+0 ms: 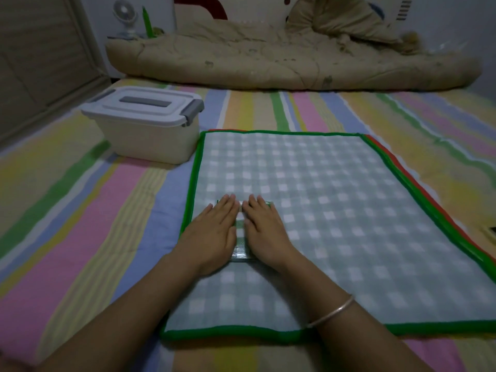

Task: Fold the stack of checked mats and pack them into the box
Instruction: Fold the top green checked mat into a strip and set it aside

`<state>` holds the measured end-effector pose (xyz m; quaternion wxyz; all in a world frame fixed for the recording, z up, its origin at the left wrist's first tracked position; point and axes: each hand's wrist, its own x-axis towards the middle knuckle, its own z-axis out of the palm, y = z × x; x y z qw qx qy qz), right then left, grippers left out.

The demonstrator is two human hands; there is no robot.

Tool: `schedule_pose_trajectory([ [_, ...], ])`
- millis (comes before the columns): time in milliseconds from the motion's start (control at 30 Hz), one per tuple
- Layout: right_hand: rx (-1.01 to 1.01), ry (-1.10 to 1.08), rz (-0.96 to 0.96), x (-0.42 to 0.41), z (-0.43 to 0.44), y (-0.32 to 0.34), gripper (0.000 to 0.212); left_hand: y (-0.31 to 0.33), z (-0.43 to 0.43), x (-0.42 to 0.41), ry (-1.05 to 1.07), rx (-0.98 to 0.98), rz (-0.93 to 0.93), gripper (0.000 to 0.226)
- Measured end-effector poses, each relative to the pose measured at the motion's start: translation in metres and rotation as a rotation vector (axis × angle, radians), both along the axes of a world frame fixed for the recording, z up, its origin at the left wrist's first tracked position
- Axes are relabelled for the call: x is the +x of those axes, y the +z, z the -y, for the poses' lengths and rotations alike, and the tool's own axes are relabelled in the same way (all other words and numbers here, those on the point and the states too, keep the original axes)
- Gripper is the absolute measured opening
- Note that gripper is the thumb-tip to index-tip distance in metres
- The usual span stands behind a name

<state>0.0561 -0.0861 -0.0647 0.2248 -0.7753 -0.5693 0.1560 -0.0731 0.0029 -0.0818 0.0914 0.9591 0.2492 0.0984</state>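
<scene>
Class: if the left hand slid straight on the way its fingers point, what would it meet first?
Probably only bare checked mat up to its far green edge; the left hand points to the right of the box.

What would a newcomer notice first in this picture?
First, the big green-edged checked mat spread on the striped sheet. The left hand and right hand lie flat on a small folded mat near its left edge. By its far left corner stands a closed white box.
</scene>
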Motion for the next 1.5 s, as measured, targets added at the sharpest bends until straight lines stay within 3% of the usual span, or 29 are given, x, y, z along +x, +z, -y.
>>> schedule_pose_trajectory([
  [67, 0.049, 0.011, -0.174, 0.006, 0.009, 0.008, 0.046, -0.006, -0.002, -0.003, -0.007, 0.074, 0.010, 0.068],
  [167, 0.056, -0.035, -0.290, 0.010, 0.022, 0.017, 0.047, -0.013, -0.001, -0.003, 0.017, 0.118, -0.020, 0.062],
  [333, 0.205, -0.407, -0.475, 0.009, 0.022, 0.028, 0.043, -0.017, -0.001, -0.002, 0.027, 0.174, -0.036, 0.059],
  [567, -0.025, -0.398, -0.663, 0.009, 0.024, 0.032, 0.060, -0.019, -0.001, -0.001, 0.015, 0.185, -0.025, 0.063],
  [667, -0.018, -0.396, -0.635, 0.009, 0.022, 0.034, 0.054, -0.013, 0.000, -0.002, 0.014, 0.065, 0.030, 0.075],
  [767, 0.036, -0.403, -0.650, 0.008, 0.012, 0.047, 0.052, 0.006, -0.006, -0.009, 0.072, -0.177, 0.310, 0.071],
  [800, 0.067, -0.392, -0.695, 0.004, 0.004, 0.053, 0.050, 0.014, -0.009, -0.016, 0.110, -0.158, 0.434, 0.064],
  [900, 0.135, -0.365, -0.821, -0.017, -0.029, 0.063, 0.046, 0.045, -0.021, -0.044, 0.233, 0.202, 0.615, 0.039],
  [967, 0.157, -0.382, -0.896, -0.037, -0.063, 0.060, 0.044, 0.058, -0.032, -0.065, 0.282, 0.348, 0.594, 0.027],
  [1067, 0.168, -0.415, -1.008, -0.066, -0.111, 0.050, 0.044, 0.052, -0.055, -0.092, 0.358, 0.393, 0.498, 0.020],
  [1200, 0.178, -0.450, -1.187, -0.101, -0.156, 0.041, 0.033, 0.024, -0.077, -0.116, 0.497, 0.279, 0.358, 0.035],
  [1367, 0.163, -0.476, -1.213, -0.113, -0.187, 0.032, 0.033, -0.001, -0.090, -0.121, 0.586, 0.182, 0.238, 0.061],
  [1500, 0.074, -0.434, -1.222, -0.108, -0.187, 0.031, 0.034, -0.001, -0.086, -0.113, 0.646, 0.150, 0.269, 0.081],
])
